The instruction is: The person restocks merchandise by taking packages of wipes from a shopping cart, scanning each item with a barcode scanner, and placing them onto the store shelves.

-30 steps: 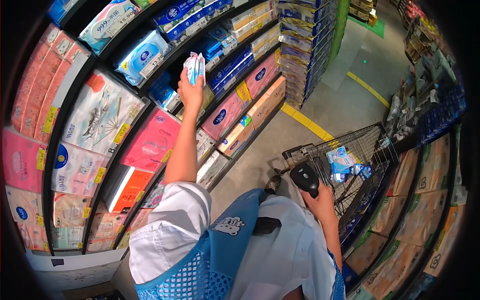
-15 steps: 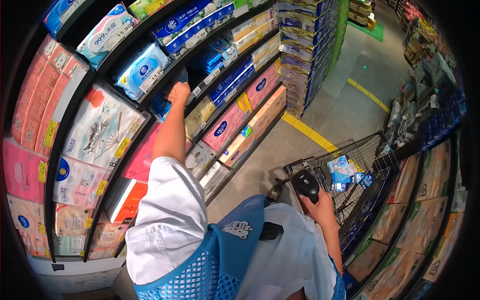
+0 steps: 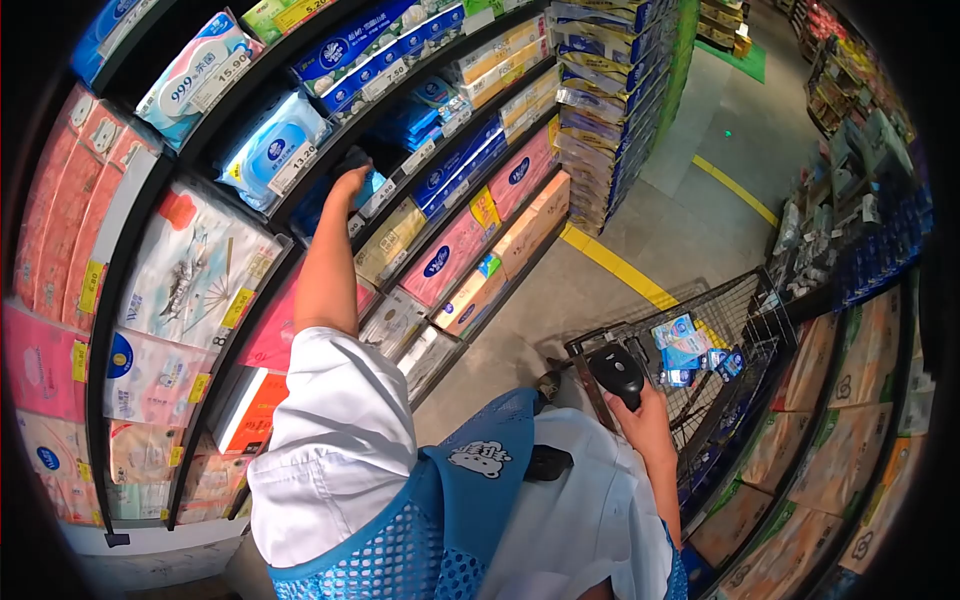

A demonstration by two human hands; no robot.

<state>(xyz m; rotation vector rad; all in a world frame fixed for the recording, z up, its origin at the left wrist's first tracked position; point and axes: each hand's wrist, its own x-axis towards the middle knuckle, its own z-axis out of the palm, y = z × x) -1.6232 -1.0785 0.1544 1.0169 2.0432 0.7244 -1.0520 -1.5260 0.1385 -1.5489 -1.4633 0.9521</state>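
Note:
My left hand (image 3: 348, 181) reaches into a dark shelf gap, among blue plastic packets. A light blue packet (image 3: 371, 188) lies against its far side. Its fingers are mostly hidden in the shadow, so whether they grip a packet is unclear. Just above and left of that hand sits a blue-and-white wipes pack (image 3: 268, 150) behind a 13.20 price tag. Low on the right, my right hand (image 3: 640, 415) is wrapped round the handle of a black barcode scanner (image 3: 615, 370), which is held near the shopping cart (image 3: 680, 420).
Blue and white packets (image 3: 683, 345) lie in the wire cart. Shelves of tissue packs (image 3: 195, 265) curve along the left, and more packs (image 3: 840, 450) line the right. A tall stack of packs (image 3: 605, 110) stands at the shelf end, near yellow floor tape (image 3: 620, 265).
My left hand has shifted slightly left and sits deeper in the shadow of the shelf gap. My right hand still holds the scanner, almost unmoved. The view has turned slightly.

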